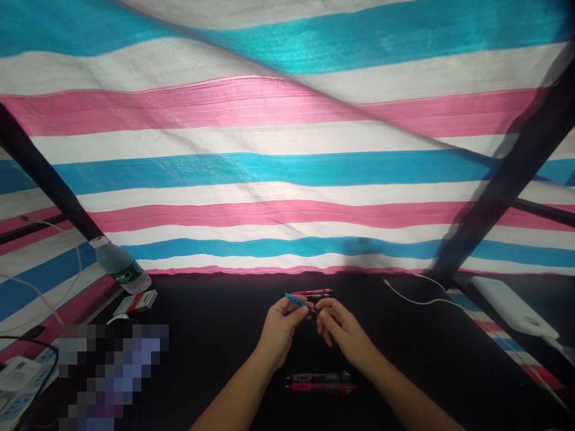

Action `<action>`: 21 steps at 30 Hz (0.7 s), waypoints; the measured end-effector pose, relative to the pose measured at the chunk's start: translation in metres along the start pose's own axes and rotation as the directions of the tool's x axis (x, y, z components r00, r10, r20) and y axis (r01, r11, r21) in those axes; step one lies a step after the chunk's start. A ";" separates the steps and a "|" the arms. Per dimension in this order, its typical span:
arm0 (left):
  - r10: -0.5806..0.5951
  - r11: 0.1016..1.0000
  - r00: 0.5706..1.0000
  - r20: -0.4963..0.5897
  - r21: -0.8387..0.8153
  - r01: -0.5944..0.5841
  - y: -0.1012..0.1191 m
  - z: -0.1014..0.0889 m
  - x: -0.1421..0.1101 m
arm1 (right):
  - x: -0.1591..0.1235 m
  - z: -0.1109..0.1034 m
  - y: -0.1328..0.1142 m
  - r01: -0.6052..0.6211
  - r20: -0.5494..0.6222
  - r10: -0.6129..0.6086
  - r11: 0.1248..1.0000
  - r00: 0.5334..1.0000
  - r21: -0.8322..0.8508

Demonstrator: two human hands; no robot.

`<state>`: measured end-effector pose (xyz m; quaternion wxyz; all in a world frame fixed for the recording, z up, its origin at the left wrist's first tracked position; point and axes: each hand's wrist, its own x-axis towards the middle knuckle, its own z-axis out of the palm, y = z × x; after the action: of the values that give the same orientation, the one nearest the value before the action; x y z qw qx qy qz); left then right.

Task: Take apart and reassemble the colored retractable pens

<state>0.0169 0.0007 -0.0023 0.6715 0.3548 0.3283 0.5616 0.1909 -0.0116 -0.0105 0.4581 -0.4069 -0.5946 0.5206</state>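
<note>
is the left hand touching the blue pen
Touching: the head view shows the left hand holding the blue pen between thumb and fingers.

The left hand [281, 331] and the right hand [344, 330] are seen bare, with slender fingers [326, 324] at their far ends. Behind the fingers, the backs of the hands are seen narrowing at the wrists into smooth, slim forearms [236, 395], which are cut off by the lower frame edge. The fingernails are too small to be made out.
</note>
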 end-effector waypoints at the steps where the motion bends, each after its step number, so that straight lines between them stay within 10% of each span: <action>1: 0.010 1.000 1.000 -0.005 -0.003 -0.010 0.000 0.000 0.000 | 0.000 0.000 0.001 0.009 -0.013 -0.009 1.000 1.000 0.014; 21: 0.014 1.000 1.000 -0.007 0.025 -0.014 -0.002 -0.004 0.002 | 0.001 -0.007 0.005 -0.051 -0.007 0.051 0.991 0.999 -0.122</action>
<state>0.0154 0.0025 -0.0063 0.6620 0.3635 0.3351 0.5634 0.1971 -0.0087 -0.0156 0.4200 -0.4502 -0.6138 0.4942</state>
